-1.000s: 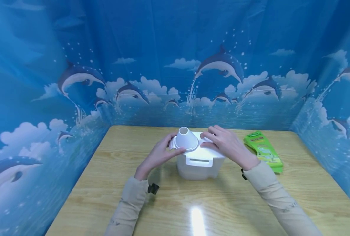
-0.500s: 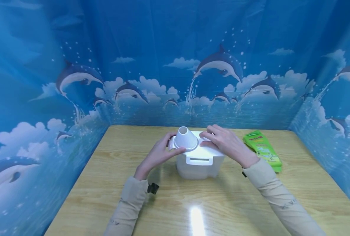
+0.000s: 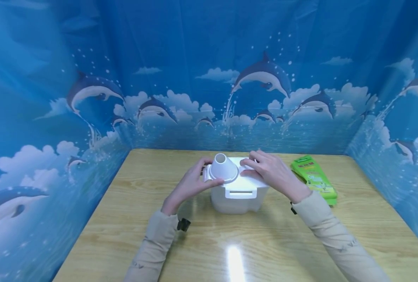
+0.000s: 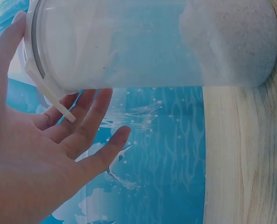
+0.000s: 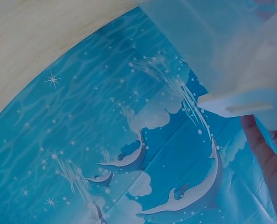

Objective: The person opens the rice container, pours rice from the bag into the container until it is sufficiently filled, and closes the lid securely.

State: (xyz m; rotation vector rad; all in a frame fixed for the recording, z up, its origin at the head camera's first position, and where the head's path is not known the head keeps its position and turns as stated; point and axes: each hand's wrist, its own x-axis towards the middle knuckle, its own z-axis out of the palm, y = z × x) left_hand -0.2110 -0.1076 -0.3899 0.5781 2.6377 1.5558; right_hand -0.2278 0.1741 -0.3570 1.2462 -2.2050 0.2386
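Note:
A translucent plastic box (image 3: 230, 205) stands on the table with a white lid (image 3: 242, 181) over its top. A white cone-shaped spout (image 3: 224, 168) rises from the lid's left part. My left hand (image 3: 191, 184) holds the lid's left side, thumb in front of the cone and fingers around the far side, near a side latch (image 4: 52, 100). On the lid's right part, my right hand (image 3: 270, 174) grips with bent fingers; its fingertips are partly hidden. A front latch (image 3: 241, 194) sticks out unfastened. Pale grainy contents (image 4: 236, 44) lie in the box's bottom.
A green printed bag (image 3: 314, 180) lies right of the box, close to my right forearm. The wooden table (image 3: 131, 235) ends at a blue dolphin-print curtain (image 3: 180, 78) behind and on both sides.
The lid with its cone has shifted slightly right relative to the box, and its front latch has moved with it. Both hands keep nearly the same places on it.

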